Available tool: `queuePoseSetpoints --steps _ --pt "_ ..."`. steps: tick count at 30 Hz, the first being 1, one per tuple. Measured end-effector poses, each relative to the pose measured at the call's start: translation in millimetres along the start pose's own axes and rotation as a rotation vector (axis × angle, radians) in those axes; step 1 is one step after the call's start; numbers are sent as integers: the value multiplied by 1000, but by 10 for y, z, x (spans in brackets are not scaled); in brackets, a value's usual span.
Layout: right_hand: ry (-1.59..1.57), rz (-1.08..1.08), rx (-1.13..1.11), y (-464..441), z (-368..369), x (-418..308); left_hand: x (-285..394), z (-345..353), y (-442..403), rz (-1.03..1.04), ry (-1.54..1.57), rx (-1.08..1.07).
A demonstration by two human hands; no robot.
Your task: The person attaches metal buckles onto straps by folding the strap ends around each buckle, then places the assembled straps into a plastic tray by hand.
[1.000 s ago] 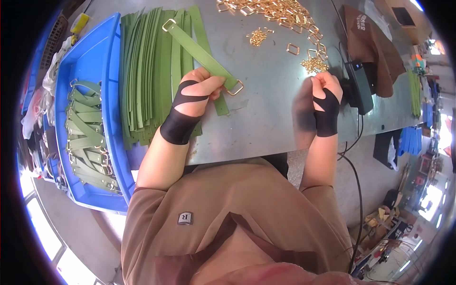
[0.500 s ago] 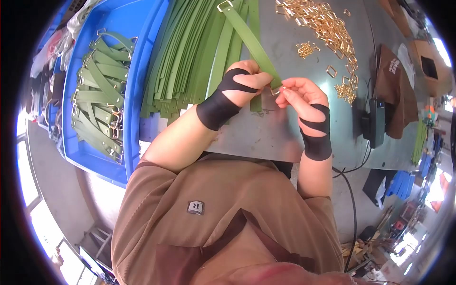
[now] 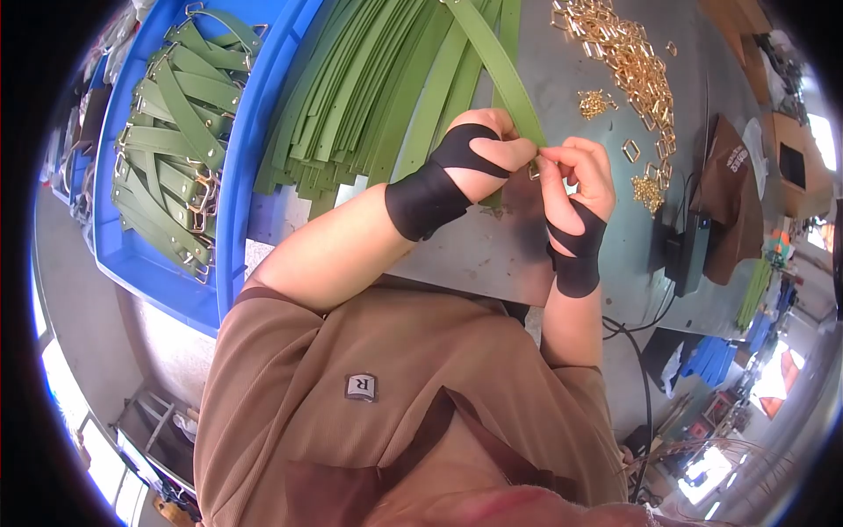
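A green strap [image 3: 494, 54] slants from the top edge down to my hands. My left hand [image 3: 492, 156], in a black wrist support, is closed around the strap's near end. My right hand [image 3: 577, 180], in a similar support, pinches thumb and fingertips together right at that end. What exactly lies in the right pinch is too small to make out. Part of a gold metal ring [image 3: 534, 172] shows just below the joined fingertips; the rest is hidden by the fingers.
Many loose green straps [image 3: 351, 105] lie left of my hands. A blue bin [image 3: 230, 206] holds straps fitted with buckles [image 3: 180, 132]. Gold rectangular rings [image 3: 628, 66] and small piles of gold hardware [image 3: 648, 194] lie on the metal table [image 3: 465, 255]. A black device [image 3: 692, 255] with cables stands right.
My right fingertips have come in against my left fingertips at the strap end. The gold ring between them is now mostly covered. The whole view has shifted slightly.
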State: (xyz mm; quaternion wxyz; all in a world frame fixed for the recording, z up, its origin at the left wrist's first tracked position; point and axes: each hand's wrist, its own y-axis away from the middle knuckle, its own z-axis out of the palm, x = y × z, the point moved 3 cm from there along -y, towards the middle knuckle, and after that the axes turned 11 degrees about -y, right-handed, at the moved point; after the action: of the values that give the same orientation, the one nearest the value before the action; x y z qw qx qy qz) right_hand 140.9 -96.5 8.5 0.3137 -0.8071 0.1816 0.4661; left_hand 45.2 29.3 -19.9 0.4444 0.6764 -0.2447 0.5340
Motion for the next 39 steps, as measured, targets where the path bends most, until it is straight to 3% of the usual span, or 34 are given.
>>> queuePoseSetpoints --steps 5,13,29,35,39 --pt "-127 17 11 1 -23 116 31 8 32 -21 19 -18" --pt "-164 71 9 4 -60 138 107 22 43 120 -171 11" --pt "-58 12 -5 -5 -69 115 77 72 53 224 -243 61" --pt "-163 214 1 -23 -144 141 89 88 63 414 -400 128" --pt "-21 -2 -142 -115 -142 73 92 85 61 448 -465 145"
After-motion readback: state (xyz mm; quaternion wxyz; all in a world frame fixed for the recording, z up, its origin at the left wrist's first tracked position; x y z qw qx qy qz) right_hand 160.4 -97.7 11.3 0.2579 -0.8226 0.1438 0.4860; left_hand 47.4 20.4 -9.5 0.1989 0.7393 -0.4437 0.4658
